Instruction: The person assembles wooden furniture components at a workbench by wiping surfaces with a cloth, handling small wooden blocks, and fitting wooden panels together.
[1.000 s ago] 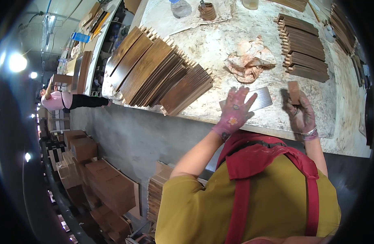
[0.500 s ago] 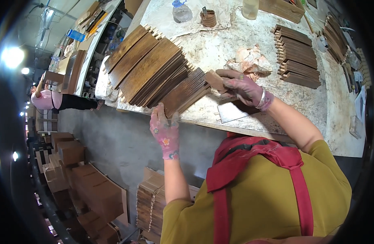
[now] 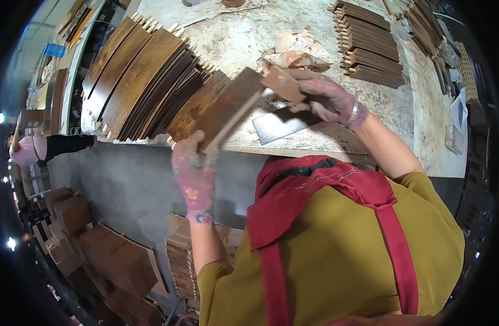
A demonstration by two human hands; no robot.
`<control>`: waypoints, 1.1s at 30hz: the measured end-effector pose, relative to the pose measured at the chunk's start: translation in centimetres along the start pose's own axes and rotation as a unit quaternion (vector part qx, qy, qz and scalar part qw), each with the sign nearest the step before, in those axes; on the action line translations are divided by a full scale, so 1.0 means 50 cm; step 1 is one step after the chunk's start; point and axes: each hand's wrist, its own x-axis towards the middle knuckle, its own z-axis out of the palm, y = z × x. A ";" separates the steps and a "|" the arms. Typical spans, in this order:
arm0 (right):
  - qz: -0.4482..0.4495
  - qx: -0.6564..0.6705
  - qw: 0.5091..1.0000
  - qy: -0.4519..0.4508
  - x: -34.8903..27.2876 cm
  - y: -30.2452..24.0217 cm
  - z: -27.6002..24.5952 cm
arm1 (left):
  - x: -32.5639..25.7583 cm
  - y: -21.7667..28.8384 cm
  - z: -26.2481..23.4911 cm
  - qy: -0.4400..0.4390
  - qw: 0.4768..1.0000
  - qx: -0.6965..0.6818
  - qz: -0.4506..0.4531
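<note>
My left hand [image 3: 194,176], in a pink flowered glove, grips the near end of a dark brown wooden board [image 3: 233,106]. The board is tilted, its pale edge facing me. In my right hand [image 3: 328,99], also gloved, is a small flat brown block [image 3: 283,85], pinched between thumb and fingers. It is at the board's far end; whether they touch I cannot tell. Left of the held board lies a fanned row of similar boards [image 3: 143,70] with pale dowels at their far ends. Below my right hand, another board [image 3: 279,126] lies on the table, shining in the light.
The stained white table [image 3: 233,38] carries a crumpled, stained cloth [image 3: 298,50] and a second row of dark boards [image 3: 371,46] at the right. Cardboard boxes [image 3: 116,255] and stacked boards [image 3: 181,261] stand on the floor. Another person [image 3: 32,148] is at the far left.
My left hand has raised a board away from the fanned row, toward the block in my right hand. The whole view has shifted, so the table's things appear further left and higher.
</note>
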 end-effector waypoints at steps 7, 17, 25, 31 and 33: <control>-0.016 0.122 0.987 0.105 -0.206 0.086 -0.127 | -0.067 0.033 0.215 -0.165 0.978 -0.008 0.125; -0.095 0.214 0.961 0.147 -0.163 0.096 -0.088 | 0.005 0.060 0.218 -0.185 0.964 0.059 0.180; -0.132 0.238 0.944 0.186 -0.095 0.168 -0.089 | 0.051 0.048 0.190 -0.250 0.947 -0.019 0.202; -0.136 0.177 0.956 0.189 -0.093 0.186 -0.086 | 0.140 0.046 0.210 -0.484 0.858 -0.128 -0.111; -0.155 0.192 0.955 0.167 -0.097 0.180 -0.081 | 0.159 0.048 0.230 -0.535 0.825 -0.129 -0.130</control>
